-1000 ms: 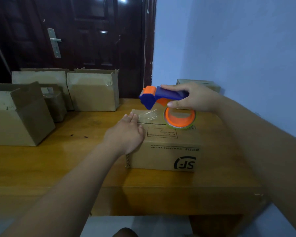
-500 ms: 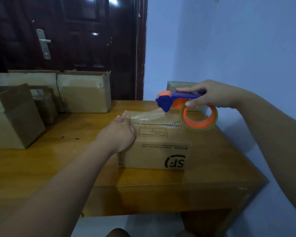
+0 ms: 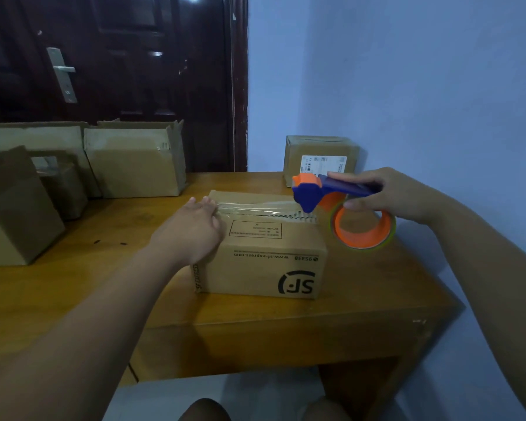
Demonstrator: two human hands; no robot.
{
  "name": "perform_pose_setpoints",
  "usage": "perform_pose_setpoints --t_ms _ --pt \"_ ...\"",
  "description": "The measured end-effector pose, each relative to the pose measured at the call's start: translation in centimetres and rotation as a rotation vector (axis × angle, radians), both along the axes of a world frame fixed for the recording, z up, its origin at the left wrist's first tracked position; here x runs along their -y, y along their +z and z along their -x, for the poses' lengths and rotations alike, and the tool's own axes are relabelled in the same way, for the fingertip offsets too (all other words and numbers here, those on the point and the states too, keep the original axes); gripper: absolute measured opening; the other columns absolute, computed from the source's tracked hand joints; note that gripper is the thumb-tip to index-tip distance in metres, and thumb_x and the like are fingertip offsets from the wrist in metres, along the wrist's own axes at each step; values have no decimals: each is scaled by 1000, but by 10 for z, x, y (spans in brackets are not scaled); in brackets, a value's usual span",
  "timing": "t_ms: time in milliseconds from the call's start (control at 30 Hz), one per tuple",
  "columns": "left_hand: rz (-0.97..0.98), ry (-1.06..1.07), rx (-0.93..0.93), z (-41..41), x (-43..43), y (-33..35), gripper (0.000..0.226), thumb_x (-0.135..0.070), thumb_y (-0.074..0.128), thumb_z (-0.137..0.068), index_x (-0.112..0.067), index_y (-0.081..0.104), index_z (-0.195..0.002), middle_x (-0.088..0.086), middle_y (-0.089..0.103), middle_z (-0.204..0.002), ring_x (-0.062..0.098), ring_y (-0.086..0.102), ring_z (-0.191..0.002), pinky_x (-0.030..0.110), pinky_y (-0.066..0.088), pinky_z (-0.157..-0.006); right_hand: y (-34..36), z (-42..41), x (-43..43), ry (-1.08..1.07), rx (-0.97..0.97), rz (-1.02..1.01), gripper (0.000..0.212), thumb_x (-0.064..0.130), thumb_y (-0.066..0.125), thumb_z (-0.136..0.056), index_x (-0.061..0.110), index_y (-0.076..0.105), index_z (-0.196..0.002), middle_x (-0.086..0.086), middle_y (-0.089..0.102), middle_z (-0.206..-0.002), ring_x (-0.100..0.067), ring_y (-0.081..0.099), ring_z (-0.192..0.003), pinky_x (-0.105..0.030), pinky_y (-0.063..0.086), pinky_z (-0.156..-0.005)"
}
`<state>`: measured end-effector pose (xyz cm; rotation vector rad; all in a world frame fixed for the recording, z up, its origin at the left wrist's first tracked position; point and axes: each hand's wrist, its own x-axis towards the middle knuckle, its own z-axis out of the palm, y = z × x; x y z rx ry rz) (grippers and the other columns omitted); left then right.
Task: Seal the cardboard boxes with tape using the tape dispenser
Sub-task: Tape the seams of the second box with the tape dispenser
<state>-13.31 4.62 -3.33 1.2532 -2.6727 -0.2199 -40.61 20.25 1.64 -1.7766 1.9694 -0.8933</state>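
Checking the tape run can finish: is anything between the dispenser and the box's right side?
Nothing visible does. The blue-and-orange tape dispenser, held by the right hand, hangs at the right top edge of the brown SF-printed cardboard box; the labelled cardboard box stands farther back.

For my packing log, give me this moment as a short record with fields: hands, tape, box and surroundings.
Left hand: flat, pressing the tape strip onto the SF box, left top edge
Right hand: grips the tape dispenser at the box's right end
Tape: stretched across the box top
Table: labelled box behind, open boxes at left
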Motion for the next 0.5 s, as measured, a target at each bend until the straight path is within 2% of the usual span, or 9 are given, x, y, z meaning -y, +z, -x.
perform_pose_setpoints --t_ms 100,167,233,300,400,500 --pt "23 10 26 2 -4 2 50 -28 20 -103 -13 20 -150 6 18 -157 21 12 -145 32 12 -116 -8 -4 -2 -15 -21 -48 54 40 70 -69 52 52 -118 18 61 -115 11 56 -96 -6 38 -78" --pt "29 16 44 2 -4 2 50 -29 20 -103 -14 20 -150 5 18 -157 22 11 -145 34 12 -116 -16 -3 -2 -32 -19 -36 57 45 69 -65 55 51 -118 15 61 -121 2 55 -107 -9 39 -86" --pt "25 19 43 0 -4 2 50 -30 21 -102 -14 21 -150 5 19 -157 22 11 -145 35 13 -116 -24 0 -4 -52 -36 -5 58 52 69 -64 61 49 -117 5 62 -123 -12 57 -110 -26 42 -97" --pt "22 14 55 0 -6 5 50 -30 21 -102 -14 20 -150 6 19 -157 23 11 -145 36 12 -116 -31 2 -5 -52 -57 14 59 58 68 -65 66 46 -118 2 61 -125 -18 57 -110 -38 42 -99" --pt "65 14 121 4 -12 12 50 -28 18 -103 -9 15 -150 9 15 -158 21 10 -145 32 7 -116 -41 1 -5 -66 -11 56 61 51 68 -66 65 43 -120 11 57 -129 -15 57 -112 -33 43 -98" --pt "91 -33 98 8 -17 14 53 -30 21 -103 -11 7 -151 6 4 -159 19 6 -146 30 9 -116 -50 4 -3 -81 -9 67 63 50 65 -69 65 39 -125 5 56 -130 -17 56 -110 -32 44 -96"
